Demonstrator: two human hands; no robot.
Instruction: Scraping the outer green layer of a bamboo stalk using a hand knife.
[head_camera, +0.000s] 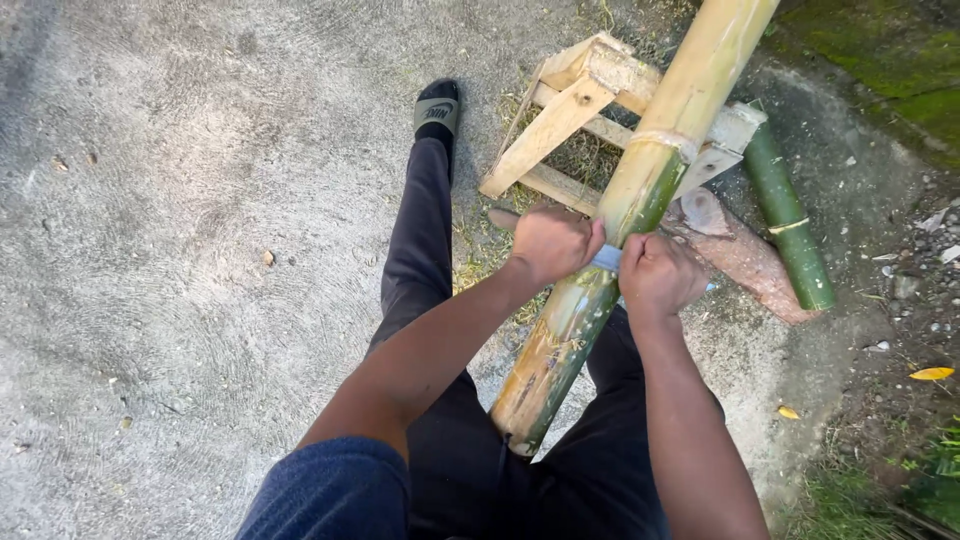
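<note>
Now both fists, left hand (548, 243) and right hand (657, 276), on blade (607, 258) across bamboo pole (640, 190).

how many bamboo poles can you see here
2. A thick yellow-green bamboo pole runs diagonally across the wooden stand, gripped by both hands. A shorter dark green bamboo piece lies on the ground at right. Others may lie out of view.

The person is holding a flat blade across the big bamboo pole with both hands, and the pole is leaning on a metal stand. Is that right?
Not quite. The stand is made of wooden slats, not metal, as the head view shows. The rest holds: the left hand and the right hand grip a flat blade laid across the bamboo pole, which leans on that stand.
</note>
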